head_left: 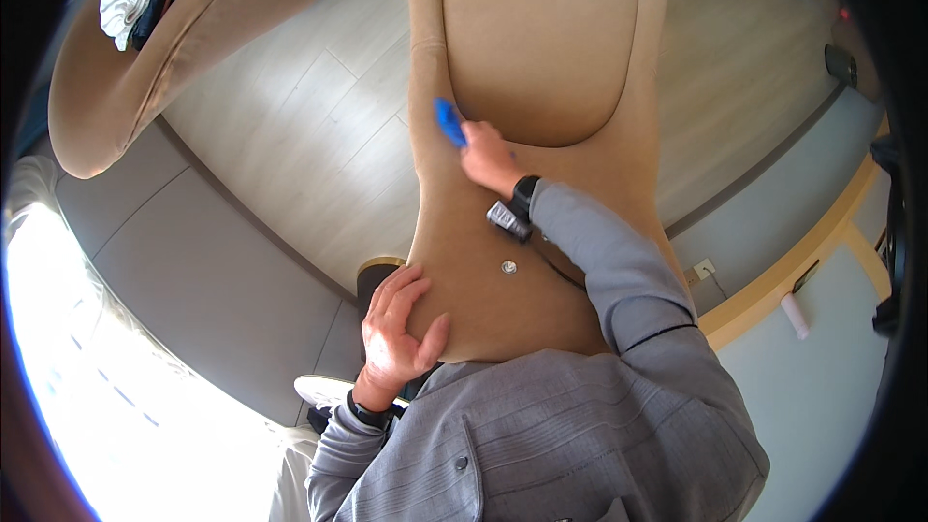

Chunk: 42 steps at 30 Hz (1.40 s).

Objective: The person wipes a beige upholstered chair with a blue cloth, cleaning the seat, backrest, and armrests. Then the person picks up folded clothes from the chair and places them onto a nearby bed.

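Pale plank floor surrounds the tan upholstered chair; grey wall panels at left. Your right hand, slightly blurred, is closed round a blue cloth or pad at the chair's left-hand side; contact unclear. Your left hand lies spread on the near left edge, gripping nothing visible. Judged step: wiping the upholstery. Next stroke likely calls for light, even pressure along that side.
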### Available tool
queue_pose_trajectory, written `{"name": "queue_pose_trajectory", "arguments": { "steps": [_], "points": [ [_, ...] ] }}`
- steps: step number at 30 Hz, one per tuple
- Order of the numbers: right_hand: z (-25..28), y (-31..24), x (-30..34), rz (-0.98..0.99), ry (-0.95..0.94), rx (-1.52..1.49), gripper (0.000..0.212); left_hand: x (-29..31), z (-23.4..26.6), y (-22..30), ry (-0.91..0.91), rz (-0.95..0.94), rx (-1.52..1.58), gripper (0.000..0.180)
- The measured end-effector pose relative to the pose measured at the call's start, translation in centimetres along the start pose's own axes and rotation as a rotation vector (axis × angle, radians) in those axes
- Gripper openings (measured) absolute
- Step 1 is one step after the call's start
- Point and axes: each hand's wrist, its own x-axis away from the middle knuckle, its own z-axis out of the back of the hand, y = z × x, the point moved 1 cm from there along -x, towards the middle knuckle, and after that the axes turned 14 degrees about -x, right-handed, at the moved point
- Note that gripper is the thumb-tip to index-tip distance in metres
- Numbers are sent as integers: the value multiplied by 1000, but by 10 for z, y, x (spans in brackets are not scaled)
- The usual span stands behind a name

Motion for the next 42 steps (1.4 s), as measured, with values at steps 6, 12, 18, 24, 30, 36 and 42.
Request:
{"name": "queue_pose_trajectory", "arguments": {
  "steps": [6,12,18,24,30,36,42],
  "points": [
    [15,-95,84,397,-352,-318,36,0,0,1,29,-9,26,52],
    [108,-9,90,146,-374,-40,31,0,-1,1,35,-32,24,44],
    [219,112,62,19,-229,644,20,-1,-2,1,36,-29,6,44],
    [282,152,-14,114,78,1187,26,-2,1,3,13,-32,-13,44],
    [280,162,-29,99,174,1042,30,-2,1,2,4,-28,16,44],
    [274,138,34,-10,-100,813,33,-1,0,2,22,-32,18,43],
    [260,128,71,-223,222,581,56,0,1,1,44,-23,13,43]
  ]
}}
